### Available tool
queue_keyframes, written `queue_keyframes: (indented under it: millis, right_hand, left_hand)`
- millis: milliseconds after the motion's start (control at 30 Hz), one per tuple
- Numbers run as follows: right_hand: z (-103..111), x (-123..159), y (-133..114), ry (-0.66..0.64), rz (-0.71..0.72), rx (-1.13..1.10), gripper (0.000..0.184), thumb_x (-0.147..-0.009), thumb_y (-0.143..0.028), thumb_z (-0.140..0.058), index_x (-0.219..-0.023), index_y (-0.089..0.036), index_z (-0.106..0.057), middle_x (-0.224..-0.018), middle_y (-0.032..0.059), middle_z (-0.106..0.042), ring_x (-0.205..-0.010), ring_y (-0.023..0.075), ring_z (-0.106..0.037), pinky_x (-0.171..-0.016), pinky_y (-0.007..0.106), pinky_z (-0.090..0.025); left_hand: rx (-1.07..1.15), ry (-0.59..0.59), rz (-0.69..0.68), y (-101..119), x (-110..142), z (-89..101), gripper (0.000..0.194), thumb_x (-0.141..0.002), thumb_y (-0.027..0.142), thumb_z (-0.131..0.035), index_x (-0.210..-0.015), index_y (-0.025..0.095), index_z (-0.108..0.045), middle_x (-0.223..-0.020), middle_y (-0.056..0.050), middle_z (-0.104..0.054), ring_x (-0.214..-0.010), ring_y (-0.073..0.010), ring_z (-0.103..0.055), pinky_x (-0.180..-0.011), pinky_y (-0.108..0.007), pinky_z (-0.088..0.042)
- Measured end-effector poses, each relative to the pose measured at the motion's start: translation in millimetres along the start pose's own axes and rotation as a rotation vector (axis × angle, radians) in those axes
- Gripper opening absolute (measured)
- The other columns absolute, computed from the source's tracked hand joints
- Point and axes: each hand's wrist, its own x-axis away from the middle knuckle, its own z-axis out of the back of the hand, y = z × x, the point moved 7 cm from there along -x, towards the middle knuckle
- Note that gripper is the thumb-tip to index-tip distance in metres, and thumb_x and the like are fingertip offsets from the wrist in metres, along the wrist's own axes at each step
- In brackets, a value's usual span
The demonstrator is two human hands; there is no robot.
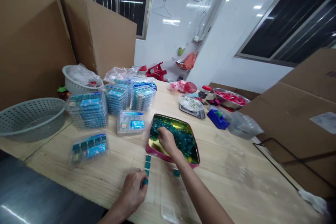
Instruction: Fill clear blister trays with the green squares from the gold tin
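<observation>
The left hand (133,189) pinches a squarish teal piece (145,181); the right hand (166,140), grip unclear, is inside a shiny, gold-lined tin (155,147).

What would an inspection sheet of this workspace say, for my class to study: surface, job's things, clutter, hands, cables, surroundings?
Surface: pale wooden tabletop, seam at left.
Job's things: teal pieces heaped in a gold-lined tin; short teal row nearby; clear packs stacked at left.
Clutter: pale basket, blue tape dispenser, metal bowl of red pieces.
Hands: left hand at the row's near end; right hand over the tin's contents, grip unclear.
Cables: wires hanging on the wall.
Surroundings: cardboard boxes, dark windows.
</observation>
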Motion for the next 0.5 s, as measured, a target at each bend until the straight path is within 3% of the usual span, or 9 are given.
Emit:
queue_keyframes:
  millis: [100, 233, 333, 433, 500]
  right_hand:
    - [-11, -20, 4, -0.045, 0.008, 0.046, 0.03, -0.065, 0.002, -0.046, -0.081, -0.017, -0.062, -0.086, 0.0071, -0.065, -0.081, 0.0183, -0.06, -0.071, 0.025, -0.043]
    - [0, -13, 4, -0.038, -0.017, -0.007, 0.026, -0.064, -0.001, -0.047, -0.081, -0.016, -0.06, -0.078, 0.0048, -0.064, -0.072, 0.0166, -0.06, -0.067, 0.024, -0.044]
    - [11, 14, -4, -0.035, -0.037, -0.274, 0.016, -0.068, -0.01, -0.051, -0.081, -0.017, -0.059, -0.074, 0.0016, -0.063, -0.066, 0.0145, -0.059, -0.06, 0.022, -0.046]
    - [15, 53, -21, -0.04, -0.077, -0.608, 0.011, -0.071, -0.02, -0.055, -0.08, -0.017, -0.06, -0.071, 0.0012, -0.063, -0.06, 0.0142, -0.059, -0.053, 0.023, -0.046]
    - [16, 78, -35, -0.026, -0.095, -0.668, 0.012, -0.071, -0.02, -0.057, -0.081, -0.017, -0.062, -0.07, 0.0019, -0.064, -0.06, 0.015, -0.06, -0.056, 0.025, -0.048]
  left_hand:
    - [0.034, 0.02, 0.0, -3, 1, 0.7, 0.022, -0.066, 0.009, -0.052, -0.081, 0.016, -0.068, -0.071, -0.002, -0.06, -0.066, -0.0153, -0.054, -0.063, -0.025, -0.037]
    - [0.167, 0.138, 0.001, -3, 4, 14.6, 0.017, -0.069, 0.016, -0.057, -0.083, 0.015, -0.067, -0.069, -0.002, -0.06, -0.059, -0.0133, -0.053, -0.058, -0.024, -0.039]
    - [0.299, 0.309, -0.135, 16, 7, 36.3, 0.014, -0.077, 0.017, -0.05, -0.069, 0.015, -0.062, -0.066, -0.002, -0.057, -0.059, -0.0121, -0.053, -0.056, -0.023, -0.039]
    - [0.484, 0.42, -0.257, 39, 8, 52.0, 0.016, -0.08, 0.016, -0.049, -0.075, 0.015, -0.064, -0.074, -0.004, -0.061, -0.068, -0.0132, -0.058, -0.061, -0.022, -0.044]
    - [0.561, 0.427, -0.265, 47, 6, 53.5, 0.015, -0.079, 0.015, -0.05, -0.081, 0.015, -0.065, -0.08, -0.005, -0.064, -0.074, -0.0142, -0.06, -0.064, -0.022, -0.047]
